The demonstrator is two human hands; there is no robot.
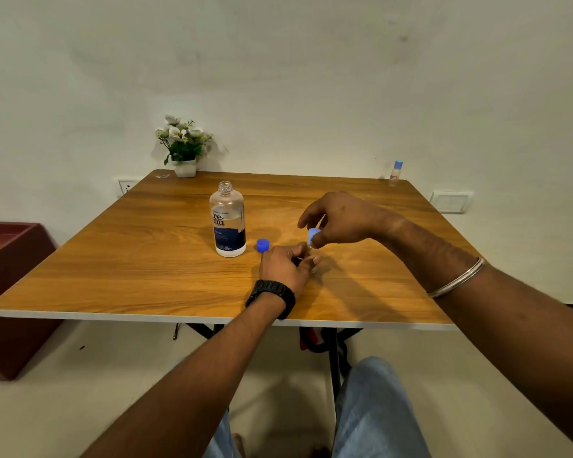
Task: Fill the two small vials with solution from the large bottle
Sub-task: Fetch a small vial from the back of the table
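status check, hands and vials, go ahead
Left hand grips small vial on table. Right hand pinches light blue cap just above it. Large bottle uncapped, upright. Second vial far corner, nothing blocking.

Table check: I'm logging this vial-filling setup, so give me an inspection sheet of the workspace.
Surface: wooden table, white edge.
Job's things: large bottle upright, uncapped; its blue cap lies beside it; one vial mostly hidden in the left hand; second vial capped, at far right corner.
Clutter: flower pot at far edge.
Grips: left hand holds the vial; right hand pinches a light-blue vial cap above it.
Cables: nothing seen.
Surroundings: white wall, socket, switch plate, red box at left.
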